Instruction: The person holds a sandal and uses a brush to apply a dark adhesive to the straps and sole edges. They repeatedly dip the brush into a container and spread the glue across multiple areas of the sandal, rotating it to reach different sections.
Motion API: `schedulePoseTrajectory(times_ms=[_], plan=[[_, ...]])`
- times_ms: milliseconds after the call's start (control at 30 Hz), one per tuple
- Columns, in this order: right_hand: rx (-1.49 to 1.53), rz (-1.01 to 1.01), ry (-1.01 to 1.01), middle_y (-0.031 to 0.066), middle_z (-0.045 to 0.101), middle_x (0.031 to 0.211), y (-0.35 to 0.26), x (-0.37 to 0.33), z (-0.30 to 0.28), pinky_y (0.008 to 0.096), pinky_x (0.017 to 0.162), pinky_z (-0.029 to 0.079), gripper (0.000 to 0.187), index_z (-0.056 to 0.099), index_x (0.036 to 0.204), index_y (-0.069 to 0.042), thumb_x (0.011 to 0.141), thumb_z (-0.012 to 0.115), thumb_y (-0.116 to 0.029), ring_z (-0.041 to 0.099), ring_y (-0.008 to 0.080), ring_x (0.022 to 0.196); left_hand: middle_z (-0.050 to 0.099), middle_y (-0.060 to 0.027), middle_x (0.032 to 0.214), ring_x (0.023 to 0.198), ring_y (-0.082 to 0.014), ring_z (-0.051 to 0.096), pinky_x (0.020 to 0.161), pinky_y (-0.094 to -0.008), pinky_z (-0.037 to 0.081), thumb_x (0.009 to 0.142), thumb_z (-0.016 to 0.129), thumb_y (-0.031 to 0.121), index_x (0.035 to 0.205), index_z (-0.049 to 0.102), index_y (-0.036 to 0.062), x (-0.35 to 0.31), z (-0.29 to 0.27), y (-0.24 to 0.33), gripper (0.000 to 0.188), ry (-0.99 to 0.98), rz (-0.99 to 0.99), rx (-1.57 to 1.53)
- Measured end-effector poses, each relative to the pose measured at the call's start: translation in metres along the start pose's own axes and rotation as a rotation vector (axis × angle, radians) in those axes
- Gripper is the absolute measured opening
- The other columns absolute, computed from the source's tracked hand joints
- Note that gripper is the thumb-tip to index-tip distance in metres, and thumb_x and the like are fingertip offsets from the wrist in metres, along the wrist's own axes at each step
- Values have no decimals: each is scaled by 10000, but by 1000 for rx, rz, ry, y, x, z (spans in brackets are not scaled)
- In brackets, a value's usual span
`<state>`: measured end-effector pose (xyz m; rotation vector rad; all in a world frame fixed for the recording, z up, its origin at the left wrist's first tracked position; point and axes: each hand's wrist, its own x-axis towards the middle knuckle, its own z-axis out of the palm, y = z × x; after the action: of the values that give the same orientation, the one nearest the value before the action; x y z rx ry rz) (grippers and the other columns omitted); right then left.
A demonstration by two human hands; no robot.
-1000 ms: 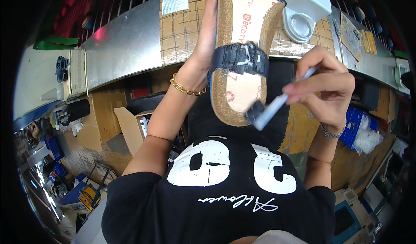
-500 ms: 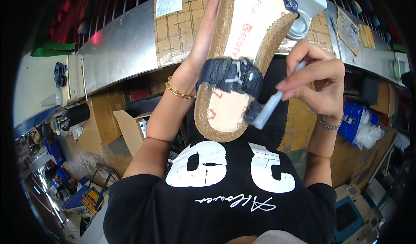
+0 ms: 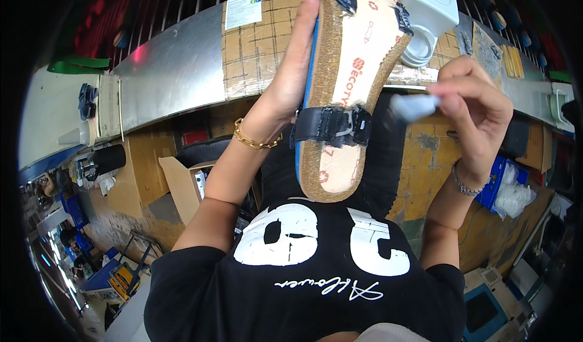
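My left hand point(image 3: 296, 71) grips an unfinished sandal point(image 3: 353, 50) by its left side, the thumb stretched along the edge and the other fingers hidden behind. The cork underside faces me, with a pale insole board in its middle and dark strap ends folded over it; a blue edge shows on the left. In my right hand point(image 3: 477, 102), pinched between thumb and fingers, is a small brush point(image 3: 416, 107) with a pale handle. Motion blurs it, and its bristles cannot be made out. It is apart from the sandal, to the right of it.
Behind the sandal runs a metal bench point(image 3: 176, 56) with a cardboard sheet point(image 3: 246, 62) on it. A white plastic container point(image 3: 434, 5) with a round mouth stands at the back right. An open carton point(image 3: 182, 181) is low on the left, a blue crate point(image 3: 495, 187) low on the right.
The brush has left the sandal's lower right part and moved up and right with my right hand. The sandal has turned slightly, showing more of its blue left edge.
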<state>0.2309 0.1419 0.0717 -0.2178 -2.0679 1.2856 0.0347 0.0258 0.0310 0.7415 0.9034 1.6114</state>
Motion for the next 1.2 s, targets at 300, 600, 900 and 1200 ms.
schedulePoseTrajectory(times_ms=[300,600,900,1200], plan=[[-347,-90,-139,68,629,786,-17,26,11,261,687,416,117,783,890,-6,776,786,-34,570,146,743,678,-141,1218,1077,-162,690,925,-296,567,1027,218,688,1388,522,37,0,2,-4,804,23,6,-13],[-316,-280,-99,48,641,843,-6,35,22,240,682,420,135,770,951,13,857,764,-83,568,125,750,657,-146,1241,1082,-163,683,941,-301,559,1018,194,705,1409,490,32,-9,5,-1,833,123,29,217],[251,380,165,8,617,871,30,10,10,174,536,355,310,643,1214,30,1061,549,-223,462,25,637,657,-165,1219,1130,-182,660,988,-300,532,947,132,807,1410,497,7,2,-23,-6,993,256,-23,285],[-486,183,388,38,657,903,121,-34,-29,241,759,437,267,754,1183,-75,917,739,-99,564,99,808,453,-214,1453,1338,-230,468,1150,-337,346,950,117,798,1520,294,-12,-3,-31,0,1006,677,424,267]])
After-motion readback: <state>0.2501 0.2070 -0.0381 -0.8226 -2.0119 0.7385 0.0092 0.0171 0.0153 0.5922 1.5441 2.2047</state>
